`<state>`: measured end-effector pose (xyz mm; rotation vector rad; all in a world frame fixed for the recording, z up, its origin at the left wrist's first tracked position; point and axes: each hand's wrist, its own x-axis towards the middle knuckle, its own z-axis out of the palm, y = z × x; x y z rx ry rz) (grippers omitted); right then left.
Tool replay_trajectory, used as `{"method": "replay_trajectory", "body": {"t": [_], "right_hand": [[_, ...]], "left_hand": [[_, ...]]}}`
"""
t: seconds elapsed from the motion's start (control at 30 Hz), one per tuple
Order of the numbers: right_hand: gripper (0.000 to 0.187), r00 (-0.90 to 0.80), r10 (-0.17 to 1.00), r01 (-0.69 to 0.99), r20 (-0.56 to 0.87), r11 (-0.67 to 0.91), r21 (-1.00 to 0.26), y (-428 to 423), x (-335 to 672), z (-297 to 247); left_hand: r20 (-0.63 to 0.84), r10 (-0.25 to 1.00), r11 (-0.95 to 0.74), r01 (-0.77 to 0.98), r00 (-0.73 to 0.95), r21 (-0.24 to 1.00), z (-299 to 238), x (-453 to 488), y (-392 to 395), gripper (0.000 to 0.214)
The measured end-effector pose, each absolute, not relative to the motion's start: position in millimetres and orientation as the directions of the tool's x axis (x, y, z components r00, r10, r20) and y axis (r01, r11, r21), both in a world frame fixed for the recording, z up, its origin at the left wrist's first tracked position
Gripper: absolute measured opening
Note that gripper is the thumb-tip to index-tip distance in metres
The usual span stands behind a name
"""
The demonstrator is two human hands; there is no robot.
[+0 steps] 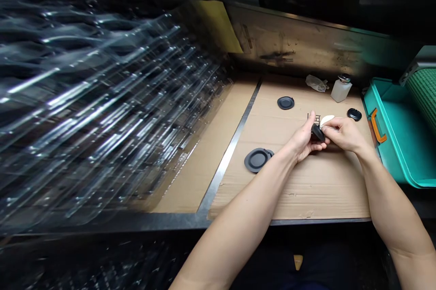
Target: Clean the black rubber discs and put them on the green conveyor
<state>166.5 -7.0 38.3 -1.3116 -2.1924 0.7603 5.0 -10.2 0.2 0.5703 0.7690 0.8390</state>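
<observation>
My left hand (304, 141) grips a small black rounded part (318, 133) between its fingers, thumb pointing up. Close against it, my right hand (344, 133) pinches a thin white piece (327, 120) with a rounded end, which meets the black part; what it is exactly I cannot make out. Around my hands on the cardboard lie a black oval dish-like part (285, 102), a larger one (256, 160) beside my left forearm, and a glossy black rounded part (354, 114) right of my right hand.
Cardboard (320, 190) covers the bench. Clear plastic trays (112, 112), blurred, stand stacked at left. A translucent bottle (341, 89) with a metal top and crumpled plastic (316, 83) sit at the back. A teal bin (391, 144) with an orange handle (377, 126) borders the right side.
</observation>
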Motion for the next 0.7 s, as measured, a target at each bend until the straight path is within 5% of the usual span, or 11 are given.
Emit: {"method": "replay_trajectory", "body": {"t": [0.2, 0.37, 0.5, 0.6, 0.7], "right_hand": [[0.026, -0.387, 0.898, 0.691, 0.209, 0.433, -0.58, -5, 163, 32], [0.026, -0.237, 0.947, 0.819, 0.219, 0.316, -0.478, 3, 178, 31], [0.031, -0.082, 0.966, 0.865, 0.247, 0.192, -0.463, 8, 189, 32], [0.032, -0.041, 0.968, 0.88, 0.249, 0.152, -0.449, 11, 193, 30], [0.033, -0.022, 0.975, 0.89, 0.222, 0.121, -0.441, 12, 194, 27]], "left_hand": [[-0.303, 0.877, 0.424, -0.305, 0.372, 0.853, 0, 6, -15, 0.07], [-0.038, 0.996, 0.055, -0.223, 0.081, 0.973, 2, 9, -22, 0.046], [0.083, 0.995, -0.093, -0.204, -0.061, 0.974, 7, 11, -29, 0.072], [0.035, 0.999, -0.036, -0.265, -0.011, 0.963, 14, 12, -34, 0.097], [-0.039, 0.999, 0.026, -0.357, -0.03, 0.934, 20, 13, -38, 0.101]]}}
